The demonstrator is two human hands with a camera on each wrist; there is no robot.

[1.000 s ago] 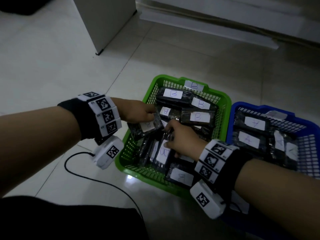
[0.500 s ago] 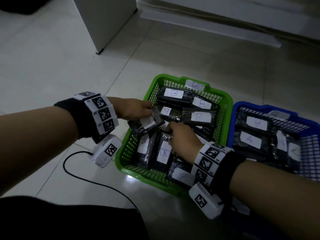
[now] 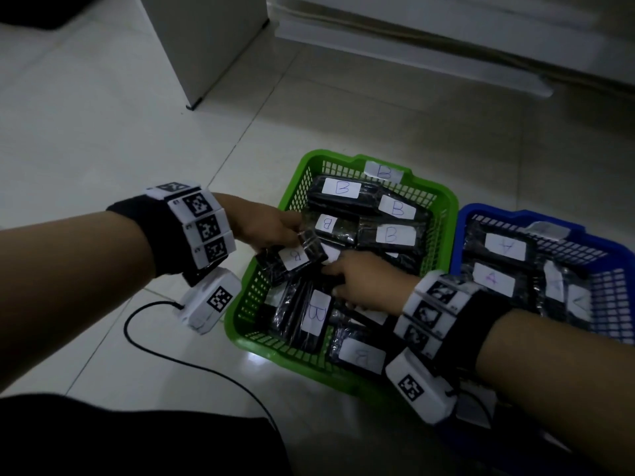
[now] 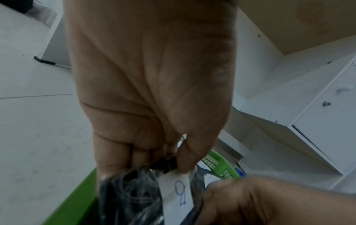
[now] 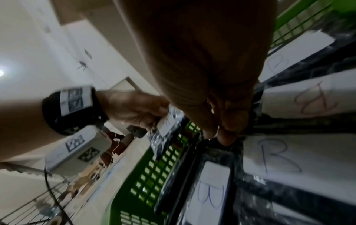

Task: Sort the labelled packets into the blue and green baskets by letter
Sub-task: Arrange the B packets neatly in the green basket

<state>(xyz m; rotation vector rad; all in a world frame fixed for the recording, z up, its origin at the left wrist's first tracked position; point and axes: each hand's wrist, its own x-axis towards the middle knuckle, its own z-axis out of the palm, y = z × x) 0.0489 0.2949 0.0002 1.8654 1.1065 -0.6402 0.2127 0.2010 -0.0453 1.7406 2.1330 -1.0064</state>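
Note:
The green basket [image 3: 443, 197], tagged B, holds several black packets with white B labels. To its right stands the blue basket [image 3: 488, 214] with packets labelled A. My left hand [image 3: 299, 235] pinches the end of a black B packet [image 3: 292, 259] over the green basket's left side; thumb and fingers [image 4: 185, 161] clamp that packet [image 4: 134, 197]. My right hand [image 3: 335, 280] lies inside the green basket just right of the held packet. Its curled fingertips [image 5: 225, 137] pinch the dark edge of another packet among the B labels.
Both baskets sit on a pale tiled floor. A black cable [image 3: 192, 365] loops on the floor left of the green basket. A white cabinet [image 3: 206, 46] stands at the back left and a long white unit [image 3: 446, 39] along the back. My dark-clad leg [image 3: 137, 438] fills the bottom left.
Both hands have drifted slightly toward me inside the green basket. The upright B packets under my right hand have shifted with it. The left hand still holds its packet.

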